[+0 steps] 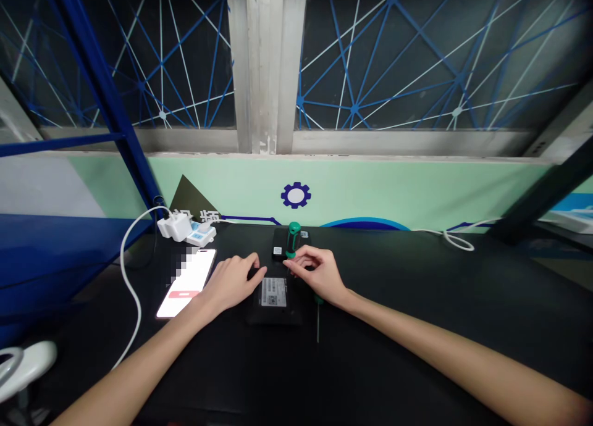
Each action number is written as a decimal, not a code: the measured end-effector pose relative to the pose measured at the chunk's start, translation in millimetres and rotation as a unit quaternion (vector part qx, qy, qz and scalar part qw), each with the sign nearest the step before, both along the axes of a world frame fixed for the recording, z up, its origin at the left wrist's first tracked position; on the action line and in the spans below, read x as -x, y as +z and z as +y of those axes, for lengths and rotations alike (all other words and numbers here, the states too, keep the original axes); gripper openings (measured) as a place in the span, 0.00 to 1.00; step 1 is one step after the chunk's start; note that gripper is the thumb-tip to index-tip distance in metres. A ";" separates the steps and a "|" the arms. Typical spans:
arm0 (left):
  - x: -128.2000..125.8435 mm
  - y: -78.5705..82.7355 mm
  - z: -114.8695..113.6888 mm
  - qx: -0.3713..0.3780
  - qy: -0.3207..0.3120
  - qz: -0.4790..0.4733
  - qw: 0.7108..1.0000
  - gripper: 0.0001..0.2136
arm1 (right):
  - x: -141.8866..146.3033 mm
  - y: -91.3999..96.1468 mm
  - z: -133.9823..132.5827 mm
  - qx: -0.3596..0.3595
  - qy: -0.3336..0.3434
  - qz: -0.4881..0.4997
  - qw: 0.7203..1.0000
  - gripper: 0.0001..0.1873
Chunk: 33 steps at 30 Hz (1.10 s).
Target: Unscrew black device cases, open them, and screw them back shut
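A black, flat device (277, 316) with a white printed label (273, 292) lies on the black table. At its far left corner rests my left hand (236, 280), thumb and index finger apart; whether it presses on the device I cannot tell. My right hand (322, 271) pinches a green-and-black screwdriver (293, 238) low down, just under its handle. The screwdriver stands about upright over the device's far edge, its tip hidden by the fingers. A second screwdriver (318, 321) lies below my right hand, its shaft pointing towards me and most of its handle covered.
Behind the screwdriver sits a small black box (278, 241). A lit phone (189, 281) lies left of my left hand. Beyond it are a white power strip (201, 233) with a plugged-in charger (175, 226) and a white cable (124, 253). Another white cable (458, 241) lies far right.
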State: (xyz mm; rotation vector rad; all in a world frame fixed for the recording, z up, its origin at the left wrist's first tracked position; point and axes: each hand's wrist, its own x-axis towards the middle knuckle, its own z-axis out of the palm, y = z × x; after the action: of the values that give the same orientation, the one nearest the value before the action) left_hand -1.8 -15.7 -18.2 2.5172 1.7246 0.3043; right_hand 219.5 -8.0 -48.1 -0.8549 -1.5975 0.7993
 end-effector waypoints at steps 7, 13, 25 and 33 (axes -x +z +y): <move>-2.0 5.6 -2.2 0.003 0.006 0.000 1.000 0.16 | 1.1 2.4 -1.8 0.006 0.007 0.037 0.999 0.17; 0.0 11.5 -2.0 -0.008 0.007 0.023 1.000 0.15 | 0.7 1.5 -3.5 0.018 0.012 0.074 0.997 0.17; 6.9 17.7 -8.0 0.033 -0.082 0.012 0.996 0.18 | 1.2 -1.7 -1.2 0.026 0.014 0.083 0.996 0.18; 4.1 6.9 -2.2 -0.019 -0.027 0.008 0.999 0.12 | 0.3 5.1 -5.3 0.025 0.014 0.070 0.997 0.19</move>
State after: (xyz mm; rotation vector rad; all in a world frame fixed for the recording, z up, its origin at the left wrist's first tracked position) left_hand -5.9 -17.9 -11.2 2.5939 1.6690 0.3161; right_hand 219.2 -13.3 -43.0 -0.7961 -1.4732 0.9035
